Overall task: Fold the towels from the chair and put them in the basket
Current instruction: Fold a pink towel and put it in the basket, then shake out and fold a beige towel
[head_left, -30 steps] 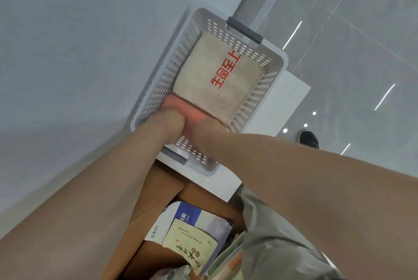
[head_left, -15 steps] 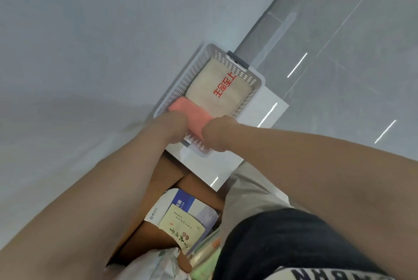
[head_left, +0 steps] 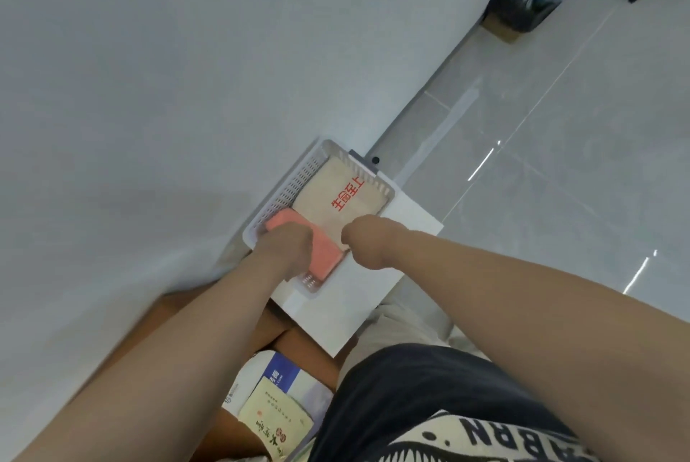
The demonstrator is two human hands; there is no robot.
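- The left hand (head_left: 287, 248) lies on the pink towel (head_left: 325, 253), fingers curled over it and holding it.
- The right hand (head_left: 367, 243) is bunched just beside the towel's end. Whether it grips anything, I cannot tell.
- The pink towel sits at the near end of the basket (head_left: 283, 192), against the beige towel (head_left: 328, 178).
- Risk: if let go unevenly, the fold could spring open or ride up over the rim.
- Risk: a hard push down could slide the basket on the white top (head_left: 373, 286).

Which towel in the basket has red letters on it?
The big beige towel at the far end of the basket has the red letters. The smaller pink towel at the near end is plain.
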